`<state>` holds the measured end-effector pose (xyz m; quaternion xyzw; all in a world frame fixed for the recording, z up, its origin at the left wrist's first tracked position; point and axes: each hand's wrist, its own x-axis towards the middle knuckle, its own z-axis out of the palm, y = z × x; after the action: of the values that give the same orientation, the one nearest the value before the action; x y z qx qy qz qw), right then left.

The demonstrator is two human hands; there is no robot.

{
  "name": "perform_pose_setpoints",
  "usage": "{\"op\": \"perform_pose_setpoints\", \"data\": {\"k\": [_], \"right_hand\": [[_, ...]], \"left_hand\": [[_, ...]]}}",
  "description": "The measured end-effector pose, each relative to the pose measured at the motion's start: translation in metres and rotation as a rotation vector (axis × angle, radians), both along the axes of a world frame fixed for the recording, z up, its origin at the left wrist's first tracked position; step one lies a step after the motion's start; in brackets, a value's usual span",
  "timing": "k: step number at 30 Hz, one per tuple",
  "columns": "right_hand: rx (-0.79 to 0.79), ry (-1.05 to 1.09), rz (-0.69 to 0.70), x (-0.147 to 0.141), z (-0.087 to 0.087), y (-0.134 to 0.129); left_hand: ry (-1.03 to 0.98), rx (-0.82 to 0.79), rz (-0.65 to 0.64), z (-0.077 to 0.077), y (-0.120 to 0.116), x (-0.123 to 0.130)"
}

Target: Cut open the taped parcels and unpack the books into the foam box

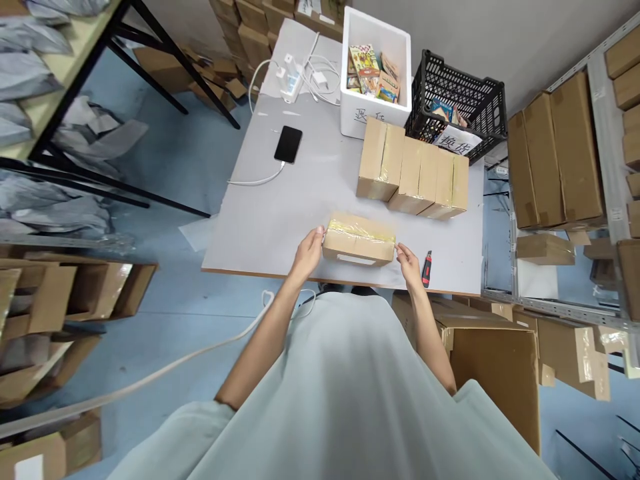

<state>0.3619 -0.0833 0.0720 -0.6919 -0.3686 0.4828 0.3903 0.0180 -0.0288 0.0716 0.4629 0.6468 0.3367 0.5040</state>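
Note:
A small cardboard box (pixel 358 248) with shiny tape along its top lies near the front edge of the white table (pixel 260 227). My left hand (pixel 309 253) grips its left end, fingers closed against it. At the right end, the fingertips of my right hand (pixel 409 264) are pressed together at the box's corner. A red and black box cutter (pixel 427 269) rests on the table just right of my right hand. Behind the box stand several taped cardboard boxes (pixel 381 159) in a row.
A phone (pixel 289 145) on a white cable lies at the table's left. Farther back are a power strip (pixel 292 83), a white foam bin (pixel 375 115) and a black crate (pixel 463 100). A large open carton (pixel 493 373) stands below the table's right front edge.

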Motion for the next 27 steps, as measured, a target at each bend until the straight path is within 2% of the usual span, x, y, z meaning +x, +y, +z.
{"op": "perform_pose_setpoints", "data": {"k": [3, 10, 18, 22, 27], "right_hand": [[-0.018, 0.008, -0.001, -0.003, -0.001, -0.001], [-0.029, -0.012, 0.007, -0.008, -0.011, -0.016], [-0.007, 0.030, -0.006, -0.007, -0.015, -0.025], [-0.054, 0.058, -0.015, 0.001, -0.028, -0.031], [-0.194, 0.024, -0.084, -0.002, -0.051, -0.034]], "left_hand": [[-0.015, 0.015, -0.009, -0.003, -0.002, -0.001], [0.020, -0.103, 0.024, -0.022, -0.019, -0.011], [-0.015, -0.063, 0.033, -0.023, -0.025, -0.014], [0.039, -0.150, 0.060, -0.035, -0.025, -0.018], [0.065, -0.223, 0.107, -0.047, -0.020, -0.014]]}}
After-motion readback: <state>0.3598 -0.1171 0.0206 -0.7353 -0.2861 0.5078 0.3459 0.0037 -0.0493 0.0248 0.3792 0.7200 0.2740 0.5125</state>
